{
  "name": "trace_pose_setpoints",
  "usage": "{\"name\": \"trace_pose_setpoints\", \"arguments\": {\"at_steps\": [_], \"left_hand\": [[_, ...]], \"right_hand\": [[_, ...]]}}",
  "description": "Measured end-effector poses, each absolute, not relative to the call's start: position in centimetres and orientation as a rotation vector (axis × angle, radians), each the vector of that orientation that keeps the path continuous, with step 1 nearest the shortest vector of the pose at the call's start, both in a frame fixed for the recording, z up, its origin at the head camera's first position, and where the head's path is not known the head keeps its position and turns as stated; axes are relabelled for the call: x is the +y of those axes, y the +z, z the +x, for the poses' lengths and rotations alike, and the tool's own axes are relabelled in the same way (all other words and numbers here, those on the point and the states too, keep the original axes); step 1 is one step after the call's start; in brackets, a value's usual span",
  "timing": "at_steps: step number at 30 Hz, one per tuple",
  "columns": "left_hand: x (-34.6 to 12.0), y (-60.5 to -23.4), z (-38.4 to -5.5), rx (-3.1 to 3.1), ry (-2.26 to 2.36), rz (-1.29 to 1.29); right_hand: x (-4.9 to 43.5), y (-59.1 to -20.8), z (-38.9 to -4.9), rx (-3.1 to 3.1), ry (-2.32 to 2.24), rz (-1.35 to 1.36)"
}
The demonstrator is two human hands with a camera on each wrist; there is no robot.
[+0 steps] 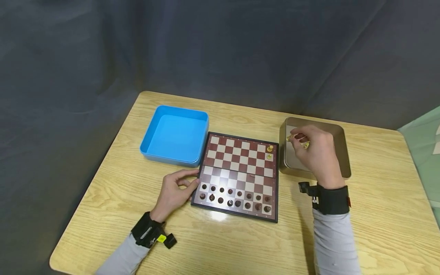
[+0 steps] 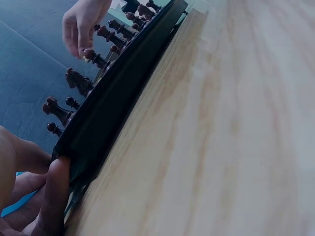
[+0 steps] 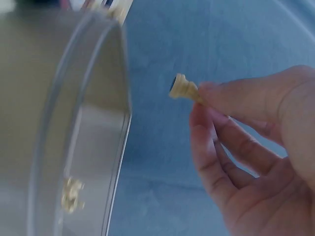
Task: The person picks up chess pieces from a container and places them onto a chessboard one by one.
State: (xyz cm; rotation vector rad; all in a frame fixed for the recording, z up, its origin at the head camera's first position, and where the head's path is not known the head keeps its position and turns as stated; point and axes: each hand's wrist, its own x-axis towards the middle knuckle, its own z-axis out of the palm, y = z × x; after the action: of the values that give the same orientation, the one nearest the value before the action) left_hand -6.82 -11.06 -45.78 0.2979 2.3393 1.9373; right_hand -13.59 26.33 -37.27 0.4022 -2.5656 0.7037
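My right hand [image 1: 314,151] is above a metal tin [image 1: 343,152], pinching a small pale yellow chess piece [image 3: 183,88] between thumb and fingertips. The piece's base points away from the fingers, which cover its top. Inside the tin lie more yellow pieces [image 3: 71,195]. At the left edge of the chessboard [image 1: 237,173], my left hand [image 1: 175,191] holds the rim with thumb and fingers. Two rows of dark chess pieces [image 1: 230,203] stand along the near side. In the far right corner are a larger yellow piece [image 1: 270,148] and a smaller one [image 1: 269,156] in front of it.
A blue open box [image 1: 175,137] sits at the back left, close beside the board. Everything stands on a wooden table [image 1: 233,248], with a dark cloth [image 1: 220,49] hanging behind its far edge. Some green material [image 1: 426,152] shows at the far right.
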Motion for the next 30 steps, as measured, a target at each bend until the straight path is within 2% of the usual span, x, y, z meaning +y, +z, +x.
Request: {"name": "trace_pose_setpoints", "arguments": {"at_steps": [8,30], "left_hand": [[-10.8,-46.1,-7.1,2.316,1.948,0.318],[-10.4,-46.2,-7.5,2.325,1.928,0.319]], "right_hand": [[24.5,-38.0,-14.2,-2.579,0.689,0.542],[23.1,-41.8,-15.4,-2.653,0.752,0.567]]}}
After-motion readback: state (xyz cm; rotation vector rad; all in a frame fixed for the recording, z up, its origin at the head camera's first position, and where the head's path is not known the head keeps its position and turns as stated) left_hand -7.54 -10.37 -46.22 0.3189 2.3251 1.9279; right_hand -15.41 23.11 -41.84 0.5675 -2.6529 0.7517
